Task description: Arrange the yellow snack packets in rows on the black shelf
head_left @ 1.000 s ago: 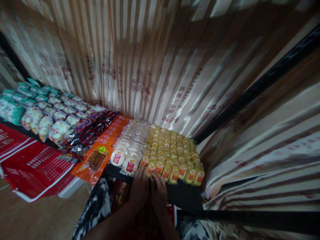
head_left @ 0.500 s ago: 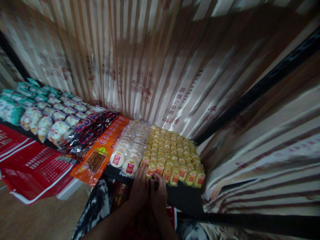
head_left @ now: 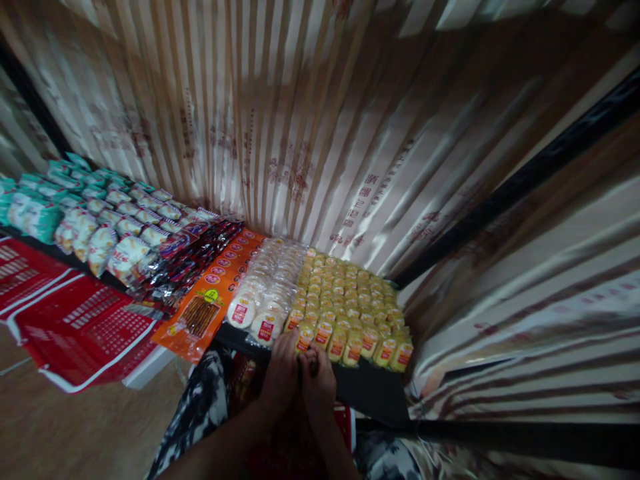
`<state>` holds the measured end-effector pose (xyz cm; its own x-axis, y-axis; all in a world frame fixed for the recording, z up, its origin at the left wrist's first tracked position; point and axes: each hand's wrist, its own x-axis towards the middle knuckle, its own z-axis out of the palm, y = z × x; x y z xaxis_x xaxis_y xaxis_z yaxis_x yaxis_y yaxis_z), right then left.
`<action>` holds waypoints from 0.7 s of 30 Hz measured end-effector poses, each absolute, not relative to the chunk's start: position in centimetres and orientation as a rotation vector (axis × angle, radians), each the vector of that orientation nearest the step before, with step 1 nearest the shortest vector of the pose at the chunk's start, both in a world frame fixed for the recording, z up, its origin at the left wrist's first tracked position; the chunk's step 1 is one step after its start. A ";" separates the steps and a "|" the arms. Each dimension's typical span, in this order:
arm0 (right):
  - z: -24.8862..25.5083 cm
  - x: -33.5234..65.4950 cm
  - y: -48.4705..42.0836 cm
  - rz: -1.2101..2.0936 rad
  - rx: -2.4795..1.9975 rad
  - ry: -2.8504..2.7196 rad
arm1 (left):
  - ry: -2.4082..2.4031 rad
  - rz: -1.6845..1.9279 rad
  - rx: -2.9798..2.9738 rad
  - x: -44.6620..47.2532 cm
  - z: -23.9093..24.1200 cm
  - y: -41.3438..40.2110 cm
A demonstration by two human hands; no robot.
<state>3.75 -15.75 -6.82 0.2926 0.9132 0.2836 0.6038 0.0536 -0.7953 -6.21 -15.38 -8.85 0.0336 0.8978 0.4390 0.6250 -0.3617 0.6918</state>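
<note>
Several rows of small yellow snack packets (head_left: 353, 347) with orange-and-red labels stand on a dark shelf (head_left: 373, 390). At the front left of these rows, my left hand (head_left: 281, 370) has its fingers closed against the side of a front yellow snack packet (head_left: 305, 339). My right hand (head_left: 319, 380) is beside it, just below the same packet, with its fingers curled in; whatever they may hold is hidden. Left of the yellow rows lie clear-wrapped round white snack packs (head_left: 267, 325), close to my left fingers.
A flat orange snack bag (head_left: 200, 313) juts over the shelf edge. Beyond it are dark shiny packets (head_left: 185, 267), white bags (head_left: 127, 257) and green bags (head_left: 35, 213). Red baskets (head_left: 95, 327) stand below left. Pleated printed cloth (head_left: 300, 113) hangs behind, with a black slanting post (head_left: 500, 190) at right.
The view has shifted slightly, so the shelf goods appear a little further right and the front row a little higher. My right fingers are curled in more; both hands stay by the front packets.
</note>
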 end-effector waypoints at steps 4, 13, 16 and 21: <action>-6.4 3.0 -15.4 0.447 -1.623 -1.445 | 1.656 1.287 2.090 -6.3 -9.0 -15.5; -6.5 2.3 -14.9 0.567 -1.611 -1.398 | 1.682 1.178 2.150 -6.7 -9.2 -15.4; -6.3 2.4 -14.8 0.579 -1.609 -1.409 | 1.618 1.158 2.025 -6.8 -9.3 -15.5; -6.3 2.5 -14.2 0.543 -1.621 -1.454 | 1.586 1.152 1.860 -6.3 -9.7 -15.0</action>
